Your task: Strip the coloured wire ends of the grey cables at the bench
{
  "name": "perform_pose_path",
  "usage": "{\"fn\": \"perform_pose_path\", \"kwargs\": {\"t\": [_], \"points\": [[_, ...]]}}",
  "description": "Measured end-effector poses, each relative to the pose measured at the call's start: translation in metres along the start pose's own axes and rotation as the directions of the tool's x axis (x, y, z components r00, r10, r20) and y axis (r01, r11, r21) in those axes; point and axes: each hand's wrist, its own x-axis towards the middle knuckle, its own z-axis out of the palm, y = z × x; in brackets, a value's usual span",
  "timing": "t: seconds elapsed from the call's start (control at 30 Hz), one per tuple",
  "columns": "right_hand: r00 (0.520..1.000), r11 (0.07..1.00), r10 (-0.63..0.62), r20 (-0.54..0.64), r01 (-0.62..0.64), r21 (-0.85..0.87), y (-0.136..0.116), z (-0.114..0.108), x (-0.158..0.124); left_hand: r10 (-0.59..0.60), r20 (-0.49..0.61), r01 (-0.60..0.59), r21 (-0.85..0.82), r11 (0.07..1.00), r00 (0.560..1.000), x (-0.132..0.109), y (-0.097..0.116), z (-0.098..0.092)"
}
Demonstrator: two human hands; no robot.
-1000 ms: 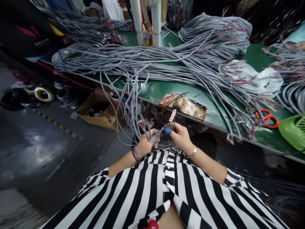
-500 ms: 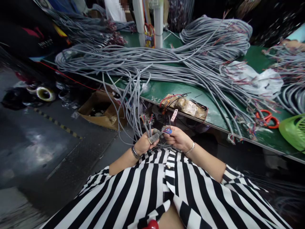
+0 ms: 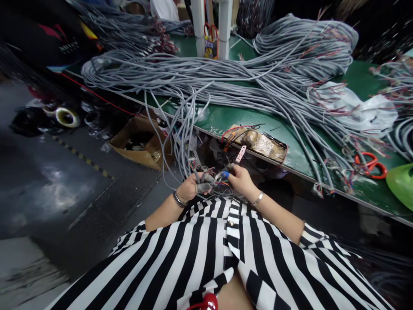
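Note:
My left hand (image 3: 189, 189), with worn grey wraps on its fingers, is closed round grey cables (image 3: 196, 175) in front of my waist. Small coloured wire ends stick out at the tops of these cables. Close beside it, my right hand (image 3: 242, 181) has its thumb and fingers pinched at the coloured wires (image 3: 222, 184) of a cable end between the hands. Something blue covers the tip of my right thumb, and a grey wrap is on a finger. My fingers hide exactly which wires are pinched. More grey cables (image 3: 185, 137) hang from the table edge behind my left hand.
The green table (image 3: 222, 116) bears long bundles of grey cable (image 3: 193, 71). At its front edge lies a taped cardboard piece (image 3: 263, 146). Red-handled scissors (image 3: 371, 165) and a green basket (image 3: 402, 185) are at right. An open cardboard box (image 3: 138, 142) stands on the floor.
My right hand has shifted slightly up and turned, and the coloured wires now show spread between my hands. My left hand keeps its grip. The view has shifted slightly.

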Motion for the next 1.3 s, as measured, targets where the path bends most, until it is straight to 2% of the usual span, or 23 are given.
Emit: {"fn": "perform_pose_path", "kwargs": {"t": [0.07,0.23,0.33,0.43,0.53,0.6,0.63,0.7,0.8,0.87,0.93,1.0,1.13,1.23,1.3], "points": [[0.999,0.999,-0.011,-0.032,0.009,-0.036,-0.002,-0.006,-0.005,0.019,-0.055,-0.019,0.011,1.0,0.998,-0.001,-0.002,-0.001],[0.998,0.998,-0.063,-0.008,0.063,-0.029,-0.012,-0.015,-0.021,0.048,-0.137,-0.037,0.08,0.996,0.989,0.002,-0.002,0.004],[0.996,0.996,-0.042,0.084,0.048,-0.069,-0.018,-0.019,-0.028,0.11,-0.113,-0.088,0.185,0.979,0.987,0.004,-0.001,0.008],[0.99,0.993,-0.05,0.133,0.064,-0.098,-0.024,-0.019,-0.03,0.209,-0.053,-0.178,0.349,0.92,0.976,0.007,0.002,0.011],[0.97,0.953,-0.179,0.161,0.212,-0.215,-0.031,-0.011,-0.031,0.275,-0.004,-0.238,0.492,0.837,0.961,0.012,0.002,0.016],[0.92,0.871,-0.294,0.26,0.37,-0.324,-0.035,-0.005,-0.031,0.273,0.012,-0.241,0.507,0.828,0.962,0.017,0.001,0.02],[0.887,0.826,-0.342,0.309,0.44,-0.351,-0.037,-0.002,-0.031,0.257,0.003,-0.227,0.48,0.847,0.966,0.019,0.001,0.022],[0.823,0.768,-0.435,0.367,0.551,-0.326,-0.04,-0.002,-0.032,0.212,-0.081,-0.169,0.37,0.914,0.974,0.023,-0.001,0.023],[0.754,0.729,-0.573,0.321,0.648,-0.221,-0.041,-0.012,-0.035,0.123,-0.235,-0.095,0.124,0.988,0.964,0.024,-0.003,0.021],[0.762,0.723,-0.619,0.191,0.648,-0.238,-0.039,-0.02,-0.036,0.077,-0.26,-0.085,-0.02,0.996,0.963,0.023,-0.002,0.018],[0.791,0.741,-0.611,0.038,0.588,-0.324,-0.035,-0.024,-0.034,0.04,-0.227,-0.069,-0.122,0.99,0.973,0.021,-0.002,0.018],[0.812,0.739,-0.584,-0.013,0.524,-0.424,-0.03,-0.023,-0.031,0.003,-0.188,-0.036,-0.173,0.984,0.982,0.02,-0.001,0.02],[0.843,0.687,-0.508,0.175,0.52,-0.508,-0.024,-0.014,-0.022,-0.067,-0.137,0.044,-0.163,0.986,0.988,0.017,-0.001,0.026],[0.846,0.719,-0.444,0.296,0.533,-0.445,-0.028,-0.016,-0.015,-0.092,-0.071,0.081,-0.142,0.987,0.993,0.015,0.0,0.028],[0.831,0.758,-0.395,0.393,0.536,-0.372,-0.034,-0.024,-0.011,-0.097,0.003,0.096,-0.14,0.985,0.995,0.013,0.001,0.026]]}}
